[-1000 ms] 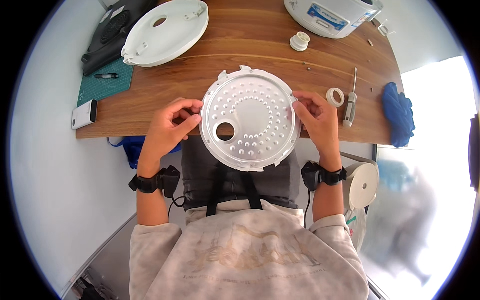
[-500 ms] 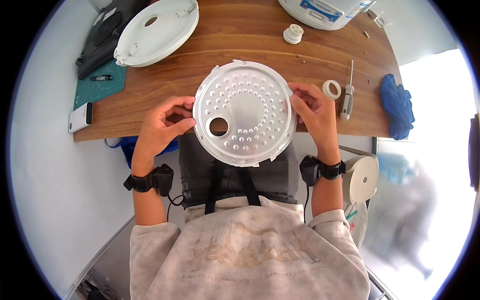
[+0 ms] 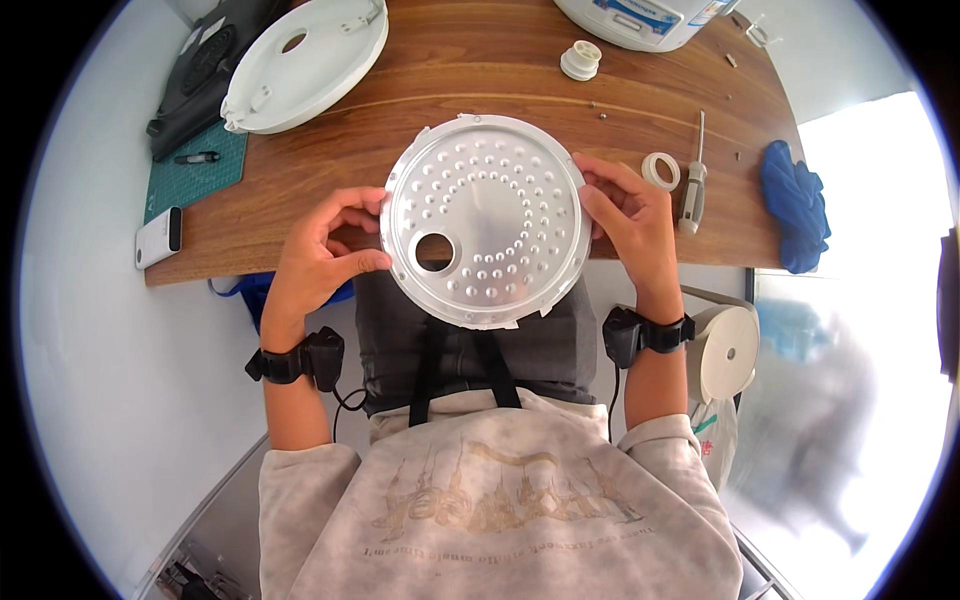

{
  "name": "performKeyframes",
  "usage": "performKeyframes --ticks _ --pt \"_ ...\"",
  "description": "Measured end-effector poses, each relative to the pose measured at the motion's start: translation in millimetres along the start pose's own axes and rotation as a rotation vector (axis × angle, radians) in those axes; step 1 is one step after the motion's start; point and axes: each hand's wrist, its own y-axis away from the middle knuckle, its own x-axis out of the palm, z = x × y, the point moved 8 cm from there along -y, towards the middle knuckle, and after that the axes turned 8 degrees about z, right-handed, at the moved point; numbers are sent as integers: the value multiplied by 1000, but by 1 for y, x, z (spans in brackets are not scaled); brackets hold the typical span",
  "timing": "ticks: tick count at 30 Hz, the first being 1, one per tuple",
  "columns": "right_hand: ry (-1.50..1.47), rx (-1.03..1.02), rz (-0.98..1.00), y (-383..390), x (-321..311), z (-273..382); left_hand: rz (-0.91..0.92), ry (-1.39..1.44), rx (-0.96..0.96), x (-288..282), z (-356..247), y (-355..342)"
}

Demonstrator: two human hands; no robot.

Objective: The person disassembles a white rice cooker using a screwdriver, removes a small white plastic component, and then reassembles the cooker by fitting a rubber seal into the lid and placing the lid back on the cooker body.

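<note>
Between both hands, above the near edge of the table, is a round metal inner lid plate (image 3: 490,210) with rings of dimples and one round hole at its lower left. My left hand (image 3: 335,245) pinches its left rim between thumb and fingers. On the opposite rim, my right hand (image 3: 625,210) grips it the same way. The plate's dimpled face is turned up toward me, and its underside is hidden. Small pale tabs stick out along its edge.
A white round cover (image 3: 300,75) lies at the back left, near a green cutting mat (image 3: 210,170). A screwdriver (image 3: 692,190), a white ring (image 3: 660,171) and a blue cloth (image 3: 795,205) are on the right. Farther back sit a small white valve-like part (image 3: 580,62) and a white appliance (image 3: 640,20).
Both hands still hold the plate. It has shifted very slightly left and up in the picture, and my left fingers sit a little differently on the rim.
</note>
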Motion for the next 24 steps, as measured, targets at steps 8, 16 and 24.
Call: performKeyframes --ticks 8,16,24 --pt "78 -82 34 0 3 1 24 -18 33 -2 9 -1" --pt "26 -10 -4 -1 1 -7 19 88 50 0 6 -2" --pt "35 -13 14 -1 3 -4 -21 112 27 -1 6 -1"
